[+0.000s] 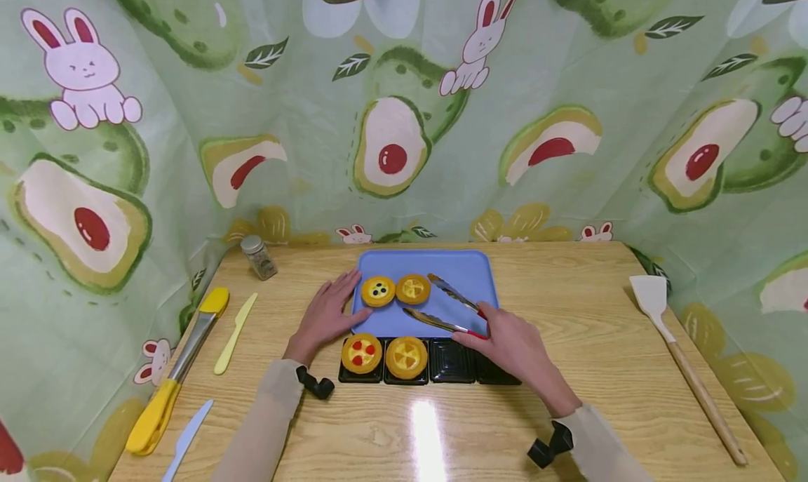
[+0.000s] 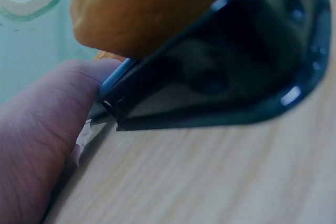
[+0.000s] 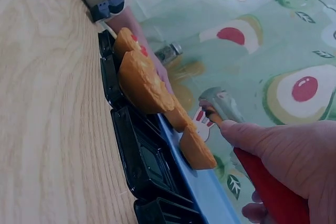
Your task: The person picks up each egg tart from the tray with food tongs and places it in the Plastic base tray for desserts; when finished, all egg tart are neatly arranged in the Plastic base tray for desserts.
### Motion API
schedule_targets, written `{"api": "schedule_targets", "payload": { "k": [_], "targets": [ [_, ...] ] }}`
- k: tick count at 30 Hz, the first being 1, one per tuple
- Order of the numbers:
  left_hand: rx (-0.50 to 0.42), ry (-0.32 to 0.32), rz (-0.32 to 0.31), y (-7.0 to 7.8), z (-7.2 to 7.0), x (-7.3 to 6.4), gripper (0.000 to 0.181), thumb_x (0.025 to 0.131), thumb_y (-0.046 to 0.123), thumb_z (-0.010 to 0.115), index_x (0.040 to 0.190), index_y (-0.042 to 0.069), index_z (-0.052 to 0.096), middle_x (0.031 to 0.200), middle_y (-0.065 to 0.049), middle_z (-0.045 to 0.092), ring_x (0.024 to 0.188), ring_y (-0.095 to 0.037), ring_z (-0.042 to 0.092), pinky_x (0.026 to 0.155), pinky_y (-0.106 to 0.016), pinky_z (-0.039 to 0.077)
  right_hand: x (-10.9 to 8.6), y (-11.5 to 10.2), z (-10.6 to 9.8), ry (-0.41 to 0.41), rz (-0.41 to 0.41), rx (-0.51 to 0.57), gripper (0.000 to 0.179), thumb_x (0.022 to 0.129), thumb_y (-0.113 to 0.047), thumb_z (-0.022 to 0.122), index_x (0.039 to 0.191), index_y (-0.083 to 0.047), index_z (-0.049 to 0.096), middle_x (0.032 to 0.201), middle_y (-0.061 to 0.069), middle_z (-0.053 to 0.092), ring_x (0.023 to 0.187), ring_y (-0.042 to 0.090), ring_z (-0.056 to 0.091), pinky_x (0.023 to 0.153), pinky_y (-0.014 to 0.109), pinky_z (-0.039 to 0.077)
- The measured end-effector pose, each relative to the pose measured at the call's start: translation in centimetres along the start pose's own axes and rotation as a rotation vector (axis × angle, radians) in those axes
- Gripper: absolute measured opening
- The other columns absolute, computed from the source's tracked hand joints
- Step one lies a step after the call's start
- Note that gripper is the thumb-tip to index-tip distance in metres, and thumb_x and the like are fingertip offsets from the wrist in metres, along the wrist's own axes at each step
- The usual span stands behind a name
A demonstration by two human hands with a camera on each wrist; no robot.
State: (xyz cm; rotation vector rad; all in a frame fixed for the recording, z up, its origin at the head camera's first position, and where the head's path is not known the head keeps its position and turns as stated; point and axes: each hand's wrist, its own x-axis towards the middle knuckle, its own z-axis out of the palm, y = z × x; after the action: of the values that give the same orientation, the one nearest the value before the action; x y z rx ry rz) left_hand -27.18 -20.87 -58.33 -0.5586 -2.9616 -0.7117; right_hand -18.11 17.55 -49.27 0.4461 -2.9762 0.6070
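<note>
My right hand [image 1: 514, 335] grips metal tongs [image 1: 442, 325] by their red handles, seen close in the right wrist view. The two arms of the tongs are spread over a blue tray [image 1: 470, 268], tips beside a tart with pale yellow pieces [image 1: 413, 290]. Left of that tart, on the same tray, sits a blueberry-topped tart [image 1: 379, 292]. My left hand [image 1: 325, 313] rests at the tray's left edge with fingers extended, the thumb reaching over the rim. In front of the tray, a red-topped tart [image 1: 362, 353] and another yellow-topped tart [image 1: 406, 358] fill two black compartments.
Two more black compartments [image 1: 452, 361] continue to the right, the last partly under my right hand. A shaker jar [image 1: 259, 257], yellow tongs [image 1: 179, 370], a yellow knife [image 1: 236, 333] and a blue knife [image 1: 187, 440] lie left. A white spatula [image 1: 678, 356] lies far right.
</note>
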Motion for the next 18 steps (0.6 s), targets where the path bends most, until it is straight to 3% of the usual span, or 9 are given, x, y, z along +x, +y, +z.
{"api": "schedule_targets", "payload": {
  "k": [5, 13, 18],
  "targets": [
    [-0.003, 0.0, 0.003, 0.0, 0.1, 0.0, 0.097, 0.094, 0.076, 0.054, 0.168, 0.021, 0.023, 0.173, 0.004, 0.022, 0.161, -0.022, 0.018, 0.13, -0.049, 0.011, 0.8, 0.1, 0.5, 0.012, 0.008, -0.007, 0.063, 0.084, -0.069, 0.076, 0.095, -0.009, 0.061, 0.063, -0.005, 0.032, 0.049, 0.014, 0.036, 0.044, 0.028, 0.023],
    [-0.003, 0.001, 0.0, 0.1, -0.1, -0.1, 0.098, 0.094, 0.076, 0.055, 0.168, 0.021, 0.024, 0.173, 0.006, 0.022, 0.161, -0.022, 0.018, 0.13, -0.049, 0.011, 1.5, 0.1, 1.0, 0.022, 0.009, -0.029, 0.071, 0.082, -0.07, 0.076, 0.109, -0.005, 0.065, 0.062, -0.004, 0.034, 0.049, 0.015, 0.04, 0.042, 0.028, 0.027],
    [-0.002, 0.005, 0.004, 0.1, -0.1, -0.1, 0.099, 0.093, 0.076, 0.056, 0.168, 0.02, 0.024, 0.173, 0.005, 0.022, 0.161, -0.023, 0.019, 0.13, -0.05, 0.011, 2.0, 0.0, 1.3, 0.01, 0.022, -0.034, 0.071, 0.081, -0.07, 0.077, 0.107, -0.005, 0.065, 0.063, -0.003, 0.033, 0.05, 0.016, 0.042, 0.042, 0.029, 0.027]
  ]
}}
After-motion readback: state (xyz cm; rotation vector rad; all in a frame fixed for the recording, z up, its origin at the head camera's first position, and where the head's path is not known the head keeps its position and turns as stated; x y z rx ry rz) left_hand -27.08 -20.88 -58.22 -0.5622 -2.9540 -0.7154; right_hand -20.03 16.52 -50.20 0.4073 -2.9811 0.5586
